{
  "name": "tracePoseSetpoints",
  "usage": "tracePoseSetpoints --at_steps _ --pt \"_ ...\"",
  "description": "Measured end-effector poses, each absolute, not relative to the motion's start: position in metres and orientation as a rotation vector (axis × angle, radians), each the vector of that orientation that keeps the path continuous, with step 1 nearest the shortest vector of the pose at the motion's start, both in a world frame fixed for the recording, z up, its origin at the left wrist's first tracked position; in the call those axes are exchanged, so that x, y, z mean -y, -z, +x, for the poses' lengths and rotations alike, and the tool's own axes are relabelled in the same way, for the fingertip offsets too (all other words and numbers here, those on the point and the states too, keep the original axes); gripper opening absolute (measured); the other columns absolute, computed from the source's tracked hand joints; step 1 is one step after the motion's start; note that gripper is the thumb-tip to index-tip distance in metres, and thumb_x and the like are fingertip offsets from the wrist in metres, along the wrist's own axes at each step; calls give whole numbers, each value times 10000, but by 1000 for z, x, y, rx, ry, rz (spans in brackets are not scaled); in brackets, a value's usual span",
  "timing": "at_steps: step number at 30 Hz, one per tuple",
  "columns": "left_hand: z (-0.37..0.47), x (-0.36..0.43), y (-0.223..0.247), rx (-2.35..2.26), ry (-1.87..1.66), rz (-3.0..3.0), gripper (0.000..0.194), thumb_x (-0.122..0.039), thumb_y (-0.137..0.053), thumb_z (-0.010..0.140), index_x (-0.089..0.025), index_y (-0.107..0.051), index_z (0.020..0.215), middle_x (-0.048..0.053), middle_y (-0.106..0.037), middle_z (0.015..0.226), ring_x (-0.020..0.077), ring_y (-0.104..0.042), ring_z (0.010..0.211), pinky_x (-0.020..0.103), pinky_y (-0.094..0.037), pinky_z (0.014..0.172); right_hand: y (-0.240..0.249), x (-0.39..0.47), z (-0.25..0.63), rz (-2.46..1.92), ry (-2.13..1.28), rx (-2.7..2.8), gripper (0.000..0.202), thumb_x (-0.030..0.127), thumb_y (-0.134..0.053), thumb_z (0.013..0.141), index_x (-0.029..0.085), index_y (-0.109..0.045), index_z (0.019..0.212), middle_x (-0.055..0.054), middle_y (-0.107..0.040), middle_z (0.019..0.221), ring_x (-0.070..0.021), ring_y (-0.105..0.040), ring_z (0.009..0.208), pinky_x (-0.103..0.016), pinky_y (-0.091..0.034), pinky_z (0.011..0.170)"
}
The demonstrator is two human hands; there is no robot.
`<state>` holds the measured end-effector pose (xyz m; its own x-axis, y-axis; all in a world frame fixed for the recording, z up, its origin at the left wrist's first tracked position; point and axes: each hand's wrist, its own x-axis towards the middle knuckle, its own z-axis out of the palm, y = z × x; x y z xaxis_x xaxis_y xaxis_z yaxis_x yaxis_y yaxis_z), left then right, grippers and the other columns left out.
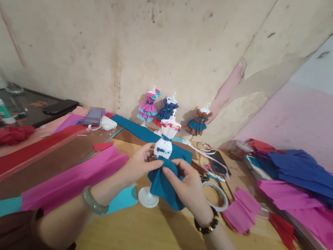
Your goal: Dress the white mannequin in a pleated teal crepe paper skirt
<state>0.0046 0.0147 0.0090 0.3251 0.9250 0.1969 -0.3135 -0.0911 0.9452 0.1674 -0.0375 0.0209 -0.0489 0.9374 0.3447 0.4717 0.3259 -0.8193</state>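
A small white dress-form mannequin [169, 131] stands upright on a round white base, with smears of red and blue on its chest and hips and a teal band at its waist. My left hand [144, 160] is at its lower left side, thumb and fingers pinching the top edge of a teal crepe paper strip [164, 187]. On the right, my right hand [186, 179] pinches the same strip close by, folding its upper edge against the mannequin's hips. The rest of the strip hangs down in front of the stand.
Behind stand three small mannequins in paper dresses: pink [148, 107], navy [167, 110] and brown-teal [199, 121]. Crepe sheets, including a magenta one [75, 183], lie left. To the right are a tape roll [221, 193], pink scraps [242, 210] and a blue paper pile [307, 177].
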Motion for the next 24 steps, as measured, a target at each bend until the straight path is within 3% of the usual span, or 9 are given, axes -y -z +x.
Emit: tracePoseSetpoints --at_steps 6,12,19,24 --pt "5 -17 -7 -617 -1189 1221 431 -203 -819 657 -185 -609 1033 34 -732 907 181 -658 848 315 -472 796 -19 38 170 -1214 -637 1639 244 412 -578 884 191 -649 809 -15 -660 726 -164 -572 662 -271 -444 621" --pt "5 -17 -7 -595 -1192 1199 440 -200 -832 646 -183 -618 1030 40 -726 926 188 -653 874 312 -466 805 -21 38 171 -1181 -658 1642 230 376 -591 869 188 -719 907 -53 -756 876 -199 -651 758 -301 -499 704" --pt "2 -13 -7 -608 -1079 1104 412 -262 -800 695 -216 -610 1057 11 -689 925 130 -616 754 248 -447 644 -26 37 175 -1230 -743 1603 259 419 -602 847 182 -706 851 -41 -722 802 -181 -616 699 -283 -475 649" --pt "0 -13 -8 -556 -1062 1150 462 -172 -803 659 -205 -605 1075 31 -689 974 147 -620 845 262 -457 729 -29 36 177 -1253 -804 1584 279 450 -613 831 181 -682 811 -22 -678 745 -157 -566 655 -264 -435 599"
